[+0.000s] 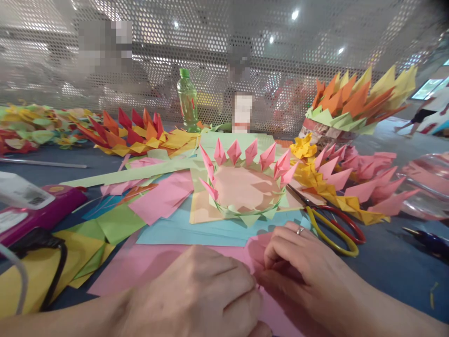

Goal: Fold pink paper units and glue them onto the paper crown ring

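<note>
My left hand is curled over a sheet of pink paper, its fingertips mostly hidden beneath the knuckles. Beside it, my right hand, with a ring on one finger, pinches pink paper near the left fingers. Exactly how the paper is folded between them cannot be made out. Just beyond lie blue sheets. On top of paper sheets rests a ring of light green folded paper, with several pink paper points standing along its far and side edges. Scissors with red and yellow handles lie right of it.
At left are a magenta glue gun with a black cord and loose coloured paper. Behind stand a red-orange paper crown, a green bottle and a taller paper piece. Pink folded points and a pen lie right.
</note>
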Demonstrator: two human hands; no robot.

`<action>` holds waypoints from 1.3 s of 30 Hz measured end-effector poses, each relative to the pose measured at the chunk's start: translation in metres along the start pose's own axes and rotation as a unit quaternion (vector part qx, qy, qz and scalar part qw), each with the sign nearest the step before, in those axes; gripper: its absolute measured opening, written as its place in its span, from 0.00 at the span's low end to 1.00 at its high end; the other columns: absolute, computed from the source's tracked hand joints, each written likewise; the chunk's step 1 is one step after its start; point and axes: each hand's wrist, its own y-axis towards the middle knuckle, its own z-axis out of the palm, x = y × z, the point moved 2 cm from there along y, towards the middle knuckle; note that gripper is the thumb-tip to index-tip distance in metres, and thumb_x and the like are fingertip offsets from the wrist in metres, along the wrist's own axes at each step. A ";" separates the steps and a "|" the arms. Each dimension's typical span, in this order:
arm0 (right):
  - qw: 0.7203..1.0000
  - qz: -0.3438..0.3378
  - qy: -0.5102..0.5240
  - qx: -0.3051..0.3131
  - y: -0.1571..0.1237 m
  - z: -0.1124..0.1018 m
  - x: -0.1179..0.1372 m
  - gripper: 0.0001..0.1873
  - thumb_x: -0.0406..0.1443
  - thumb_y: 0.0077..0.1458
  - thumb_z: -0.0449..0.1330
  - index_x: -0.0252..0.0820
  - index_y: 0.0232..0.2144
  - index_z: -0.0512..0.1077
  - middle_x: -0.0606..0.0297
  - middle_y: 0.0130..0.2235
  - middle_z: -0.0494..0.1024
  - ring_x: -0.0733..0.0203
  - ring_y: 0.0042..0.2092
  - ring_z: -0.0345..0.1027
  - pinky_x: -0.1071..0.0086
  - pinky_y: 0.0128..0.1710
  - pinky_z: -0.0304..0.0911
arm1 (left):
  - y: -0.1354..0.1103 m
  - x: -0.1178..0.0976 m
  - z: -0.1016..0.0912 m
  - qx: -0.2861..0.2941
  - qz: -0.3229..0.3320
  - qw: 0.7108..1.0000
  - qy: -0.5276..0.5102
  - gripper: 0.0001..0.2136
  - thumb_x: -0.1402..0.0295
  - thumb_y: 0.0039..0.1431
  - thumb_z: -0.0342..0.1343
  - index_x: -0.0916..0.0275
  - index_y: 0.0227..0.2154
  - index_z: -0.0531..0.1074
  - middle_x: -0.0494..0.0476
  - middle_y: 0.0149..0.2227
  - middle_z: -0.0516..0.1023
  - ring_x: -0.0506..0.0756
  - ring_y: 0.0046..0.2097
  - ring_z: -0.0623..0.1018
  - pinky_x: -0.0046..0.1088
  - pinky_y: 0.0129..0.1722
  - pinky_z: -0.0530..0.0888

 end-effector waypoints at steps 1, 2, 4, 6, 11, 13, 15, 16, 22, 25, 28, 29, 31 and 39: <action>1.000 -0.003 -0.002 -0.003 0.000 0.000 0.000 0.14 0.40 0.68 0.60 0.44 0.30 0.64 0.71 0.31 0.70 0.59 0.36 0.60 0.65 0.36 0.49 | 0.001 0.001 0.000 0.004 -0.002 1.000 -0.004 0.13 0.59 0.70 0.55 0.61 0.36 0.77 0.57 0.33 0.78 0.55 0.36 0.78 0.26 0.34 0.78; 1.000 -0.006 -0.004 -0.006 0.000 0.000 0.000 0.14 0.40 0.68 0.60 0.44 0.30 0.64 0.71 0.31 0.70 0.59 0.36 0.60 0.65 0.36 0.49 | 0.003 0.001 0.001 0.009 -0.003 1.000 -0.009 0.13 0.58 0.70 0.55 0.61 0.36 0.77 0.57 0.33 0.78 0.55 0.37 0.77 0.26 0.34 0.78; 1.000 -0.012 -0.006 -0.013 0.001 0.001 0.001 0.14 0.39 0.67 0.61 0.44 0.30 0.64 0.70 0.32 0.70 0.58 0.36 0.60 0.65 0.35 0.49 | 0.004 0.001 0.000 0.020 -0.004 1.000 -0.024 0.12 0.59 0.70 0.55 0.61 0.36 0.77 0.56 0.33 0.78 0.55 0.37 0.77 0.26 0.35 0.77; 1.000 -0.013 -0.008 -0.016 0.000 0.001 0.002 0.14 0.37 0.67 0.61 0.44 0.30 0.63 0.71 0.31 0.69 0.58 0.36 0.60 0.65 0.35 0.49 | 0.005 0.001 -0.001 0.033 -0.008 0.998 -0.043 0.11 0.60 0.70 0.55 0.61 0.35 0.76 0.56 0.33 0.77 0.54 0.37 0.77 0.25 0.34 0.76; 1.000 0.002 -0.005 -0.005 0.000 0.001 0.002 0.13 0.34 0.65 0.62 0.44 0.29 0.63 0.70 0.31 0.68 0.59 0.36 0.60 0.65 0.35 0.50 | 0.008 0.003 -0.006 0.064 -0.047 0.993 -0.091 0.10 0.65 0.70 0.55 0.63 0.33 0.74 0.54 0.35 0.76 0.54 0.37 0.75 0.26 0.32 0.74; 1.000 0.011 0.003 -0.006 -0.001 0.001 -0.001 0.14 0.34 0.65 0.62 0.44 0.29 0.62 0.70 0.31 0.68 0.59 0.36 0.59 0.66 0.34 0.50 | 0.010 0.004 -0.006 0.058 -0.047 0.994 -0.083 0.10 0.63 0.69 0.56 0.62 0.34 0.75 0.54 0.35 0.76 0.54 0.38 0.75 0.26 0.35 0.75; 0.999 0.026 0.017 -0.012 -0.003 0.001 -0.003 0.15 0.35 0.64 0.63 0.43 0.28 0.62 0.70 0.31 0.67 0.60 0.36 0.59 0.66 0.34 0.51 | 0.012 0.005 -0.005 0.050 -0.031 0.996 -0.066 0.11 0.60 0.69 0.56 0.61 0.36 0.75 0.55 0.36 0.76 0.55 0.40 0.75 0.25 0.37 0.76; 0.999 0.035 0.024 -0.015 -0.003 0.001 -0.004 0.15 0.35 0.64 0.63 0.44 0.28 0.62 0.70 0.31 0.67 0.60 0.36 0.59 0.66 0.33 0.51 | 0.013 0.005 -0.004 0.048 -0.022 0.997 -0.058 0.11 0.58 0.69 0.57 0.61 0.36 0.76 0.55 0.36 0.76 0.55 0.40 0.75 0.25 0.38 0.76; 0.996 0.086 0.039 -0.002 -0.002 -0.007 -0.004 0.11 0.31 0.64 0.60 0.44 0.31 0.63 0.69 0.33 0.68 0.59 0.37 0.60 0.65 0.35 0.55 | 0.010 0.010 0.003 0.040 -0.008 0.998 -0.045 0.14 0.55 0.68 0.57 0.61 0.37 0.76 0.57 0.36 0.76 0.56 0.41 0.75 0.26 0.39 0.76; 0.994 0.095 0.046 0.008 -0.001 -0.010 -0.004 0.08 0.29 0.65 0.58 0.45 0.35 0.64 0.68 0.36 0.68 0.59 0.38 0.62 0.65 0.37 0.57 | 0.006 0.013 0.007 0.036 -0.004 0.998 -0.057 0.13 0.56 0.68 0.58 0.61 0.36 0.76 0.56 0.35 0.76 0.56 0.40 0.74 0.26 0.38 0.75; 0.997 0.067 0.046 0.001 -0.002 -0.009 -0.006 0.10 0.24 0.63 0.55 0.45 0.38 0.63 0.67 0.38 0.69 0.57 0.41 0.62 0.63 0.39 0.57 | 0.004 0.016 0.012 0.013 0.012 0.997 -0.081 0.12 0.59 0.67 0.60 0.62 0.33 0.74 0.54 0.33 0.75 0.55 0.39 0.74 0.27 0.33 0.73; 0.997 0.057 0.042 -0.001 -0.003 -0.008 -0.007 0.12 0.23 0.62 0.53 0.45 0.39 0.63 0.66 0.38 0.69 0.57 0.41 0.61 0.63 0.39 0.58 | 0.004 0.017 0.013 0.005 0.017 0.996 -0.089 0.12 0.59 0.67 0.60 0.62 0.32 0.74 0.54 0.33 0.75 0.55 0.38 0.74 0.28 0.32 0.72; 0.999 0.045 0.031 0.003 -0.004 -0.004 -0.009 0.15 0.20 0.59 0.51 0.45 0.40 0.62 0.65 0.39 0.69 0.55 0.42 0.60 0.62 0.40 0.57 | 0.004 0.017 0.014 -0.003 0.021 0.994 -0.103 0.11 0.61 0.66 0.61 0.63 0.31 0.74 0.53 0.33 0.75 0.55 0.38 0.74 0.29 0.31 0.71; 1.000 0.006 0.014 0.003 -0.005 -0.004 -0.006 0.15 0.21 0.59 0.47 0.44 0.41 0.62 0.60 0.40 0.69 0.52 0.43 0.60 0.58 0.41 0.58 | 0.006 0.011 0.002 -0.009 0.031 0.995 -0.092 0.11 0.65 0.73 0.51 0.65 0.42 0.77 0.58 0.40 0.82 0.57 0.48 0.78 0.32 0.53 0.74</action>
